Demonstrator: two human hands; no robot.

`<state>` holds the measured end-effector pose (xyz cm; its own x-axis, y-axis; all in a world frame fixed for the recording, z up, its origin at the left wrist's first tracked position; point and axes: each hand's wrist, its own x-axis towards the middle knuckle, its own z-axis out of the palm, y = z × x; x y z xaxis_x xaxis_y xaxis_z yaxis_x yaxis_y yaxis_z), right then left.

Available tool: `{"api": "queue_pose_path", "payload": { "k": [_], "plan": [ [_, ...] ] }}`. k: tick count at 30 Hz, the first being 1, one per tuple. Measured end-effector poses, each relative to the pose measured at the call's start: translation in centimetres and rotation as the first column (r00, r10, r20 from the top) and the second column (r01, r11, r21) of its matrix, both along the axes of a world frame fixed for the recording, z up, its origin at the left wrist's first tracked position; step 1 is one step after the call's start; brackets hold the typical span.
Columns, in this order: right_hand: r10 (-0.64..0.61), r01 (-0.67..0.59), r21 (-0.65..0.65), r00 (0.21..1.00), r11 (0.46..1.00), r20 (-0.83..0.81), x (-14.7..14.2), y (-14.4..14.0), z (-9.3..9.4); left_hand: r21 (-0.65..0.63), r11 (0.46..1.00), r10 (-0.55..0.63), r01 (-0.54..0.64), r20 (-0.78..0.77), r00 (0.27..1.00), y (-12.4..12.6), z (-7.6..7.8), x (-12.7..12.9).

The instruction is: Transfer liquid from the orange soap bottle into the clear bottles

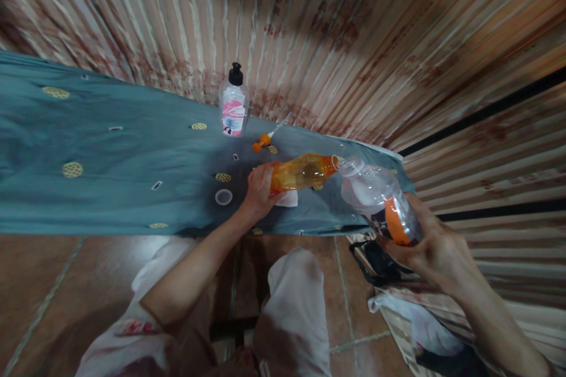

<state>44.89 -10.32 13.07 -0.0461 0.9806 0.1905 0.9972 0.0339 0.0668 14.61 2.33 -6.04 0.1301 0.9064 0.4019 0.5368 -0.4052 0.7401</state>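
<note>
My left hand (262, 188) is closed round the base of an orange see-through bottle (303, 172), which lies tilted on its side with its open neck to the right. My right hand (428, 241) grips a larger clear bottle (371, 188) with an orange and black label. The two open mouths meet or nearly touch; I cannot tell which. Beyond the orange bottle, an orange spray head (262, 142) with a thin clear tube lies on the cloth. A small round clear cap (223, 197) rests left of my left hand. Something white and flat (288, 198) shows beneath the orange bottle.
A clear bottle with a black cap and pink label (233, 109) stands near the back edge. Teal patterned cloth (132, 153) covers the narrow table. Pleated curtains (283, 29) hang behind and at right. Bags (424, 324) sit on the tiled floor at lower right.
</note>
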Motion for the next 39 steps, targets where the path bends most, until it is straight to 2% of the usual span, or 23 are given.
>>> {"api": "queue_pose_path", "payload": {
  "k": [12, 19, 39],
  "plan": [
    [0.036, -0.036, 0.005, 0.999, 0.999, 0.04, 0.45, -0.09, -0.09, 0.006, 1.0, -0.003, 0.003, 0.002, 1.0, 0.03, -0.11, 0.01],
    [0.025, -0.025, 0.025, 1.0, 0.999, 0.014, 0.36, -0.16, -0.25, 0.018, 1.0, -0.001, 0.001, 0.012, 1.0, 0.04, -0.42, 0.04],
    [-0.015, 0.015, -0.019, 1.0, 1.0, 0.011, -0.26, -0.3, 0.21, 0.011, 1.0, -0.005, 0.005, -0.003, 1.0, -0.03, -0.35, 0.14]
  ]
}}
